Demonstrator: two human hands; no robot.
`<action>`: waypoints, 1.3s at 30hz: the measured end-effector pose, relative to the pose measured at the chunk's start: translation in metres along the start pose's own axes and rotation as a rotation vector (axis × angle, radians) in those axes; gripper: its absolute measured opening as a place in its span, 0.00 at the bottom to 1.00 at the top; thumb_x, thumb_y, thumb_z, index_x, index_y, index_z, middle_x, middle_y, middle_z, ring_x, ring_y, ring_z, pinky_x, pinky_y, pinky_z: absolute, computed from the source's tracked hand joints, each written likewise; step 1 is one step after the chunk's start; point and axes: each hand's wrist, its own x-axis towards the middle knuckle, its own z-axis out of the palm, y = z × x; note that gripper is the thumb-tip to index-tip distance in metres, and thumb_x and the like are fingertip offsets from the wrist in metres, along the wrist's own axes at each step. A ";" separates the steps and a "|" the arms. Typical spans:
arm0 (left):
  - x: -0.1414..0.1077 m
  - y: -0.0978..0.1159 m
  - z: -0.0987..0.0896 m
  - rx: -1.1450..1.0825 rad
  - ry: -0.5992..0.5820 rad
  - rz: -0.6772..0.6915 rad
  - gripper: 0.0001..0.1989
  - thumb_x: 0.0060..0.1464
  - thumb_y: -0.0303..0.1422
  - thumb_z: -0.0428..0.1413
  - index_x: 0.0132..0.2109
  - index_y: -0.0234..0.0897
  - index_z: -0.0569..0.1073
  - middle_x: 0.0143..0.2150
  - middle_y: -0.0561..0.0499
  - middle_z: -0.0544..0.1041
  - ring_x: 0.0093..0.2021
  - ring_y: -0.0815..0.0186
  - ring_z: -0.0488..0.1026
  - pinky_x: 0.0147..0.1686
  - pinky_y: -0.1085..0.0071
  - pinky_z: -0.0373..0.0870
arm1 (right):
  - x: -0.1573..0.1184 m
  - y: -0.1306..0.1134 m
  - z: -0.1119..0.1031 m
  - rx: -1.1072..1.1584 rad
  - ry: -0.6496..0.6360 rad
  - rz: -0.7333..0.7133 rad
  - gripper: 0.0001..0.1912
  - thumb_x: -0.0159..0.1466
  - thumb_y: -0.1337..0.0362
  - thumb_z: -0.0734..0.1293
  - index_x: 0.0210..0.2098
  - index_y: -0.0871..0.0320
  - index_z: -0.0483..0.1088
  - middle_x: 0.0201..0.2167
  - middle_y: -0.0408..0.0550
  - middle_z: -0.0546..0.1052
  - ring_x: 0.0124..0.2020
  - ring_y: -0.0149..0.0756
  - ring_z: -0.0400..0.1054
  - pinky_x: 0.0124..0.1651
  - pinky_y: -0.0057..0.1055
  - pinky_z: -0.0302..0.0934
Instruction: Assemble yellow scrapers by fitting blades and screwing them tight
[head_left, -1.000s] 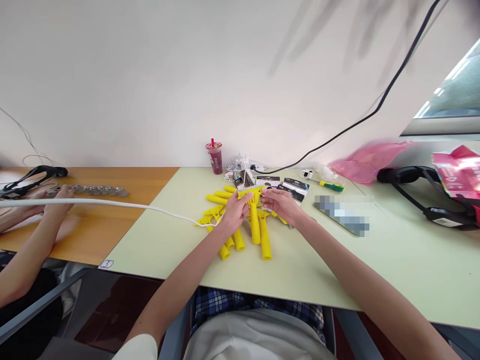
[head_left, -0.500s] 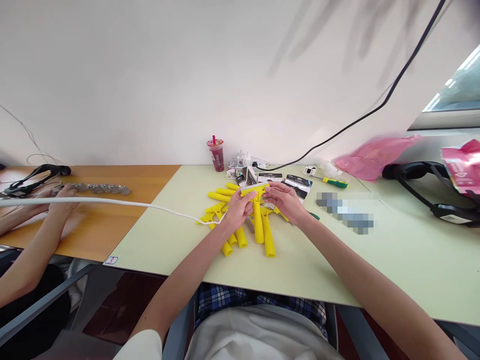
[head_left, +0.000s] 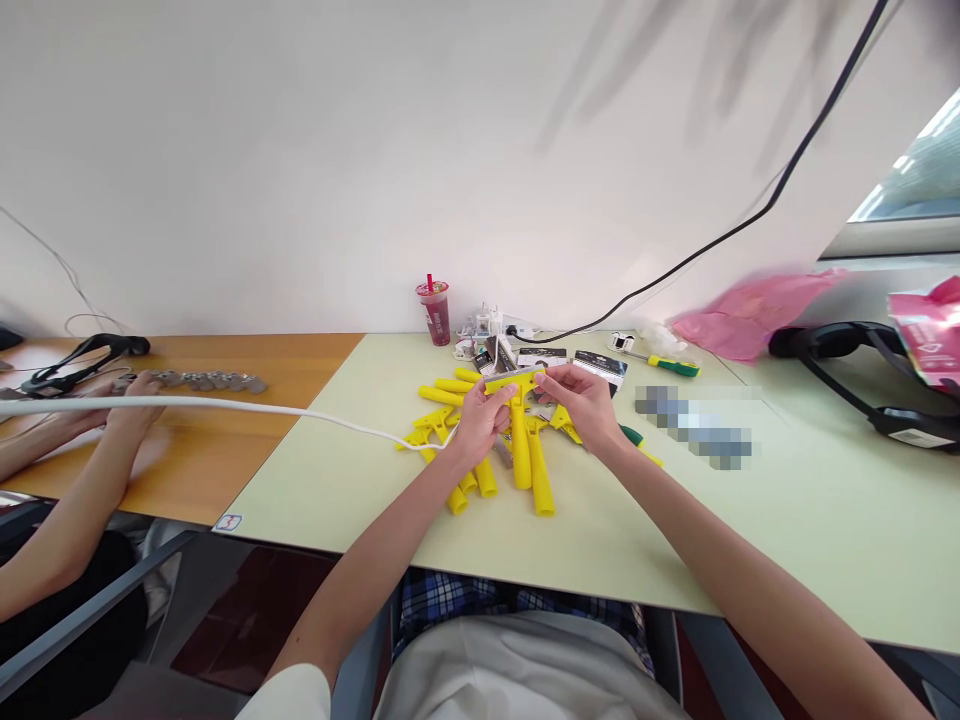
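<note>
A yellow T-shaped scraper (head_left: 518,420) is held upright above the pale green table (head_left: 750,520). My left hand (head_left: 480,420) grips the left end of its head. My right hand (head_left: 581,405) pinches the right end of the head with its fingertips. Under and around both hands lies a pile of several more yellow scrapers (head_left: 465,440) with round handles. Black blade packets (head_left: 600,368) lie just behind the pile.
A red drink cup (head_left: 436,312) stands by the wall beside small chargers. A green-handled screwdriver (head_left: 664,364), pink bags (head_left: 750,310) and a black headset (head_left: 862,380) lie to the right. A white cable (head_left: 225,406) crosses the wooden table, where another person's hands (head_left: 127,395) rest.
Both hands have kept hold of the scraper and lifted it slightly; my right hand's fingers shifted along the head's right end. The view tilted a little.
</note>
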 end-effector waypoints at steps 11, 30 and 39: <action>0.002 -0.006 -0.006 0.005 -0.013 -0.007 0.30 0.43 0.38 0.82 0.39 0.41 0.68 0.24 0.67 0.58 0.19 0.81 0.44 0.21 0.77 0.40 | 0.001 0.010 -0.001 0.133 -0.002 0.152 0.26 0.47 0.42 0.91 0.32 0.53 0.85 0.32 0.49 0.84 0.36 0.39 0.79 0.43 0.37 0.79; 0.001 -0.003 -0.010 0.016 -0.047 -0.050 0.33 0.45 0.45 0.83 0.35 0.40 0.65 0.25 0.67 0.52 0.20 0.81 0.43 0.21 0.77 0.42 | -0.005 0.007 0.004 0.158 -0.015 0.114 0.26 0.48 0.42 0.91 0.35 0.51 0.85 0.34 0.47 0.83 0.34 0.36 0.76 0.40 0.35 0.76; 0.000 -0.005 -0.009 0.005 -0.057 -0.036 0.31 0.46 0.46 0.82 0.38 0.40 0.68 0.24 0.67 0.55 0.19 0.81 0.42 0.20 0.76 0.41 | -0.006 0.004 0.004 0.163 -0.037 0.129 0.26 0.48 0.41 0.90 0.31 0.52 0.85 0.30 0.46 0.79 0.34 0.36 0.73 0.38 0.36 0.75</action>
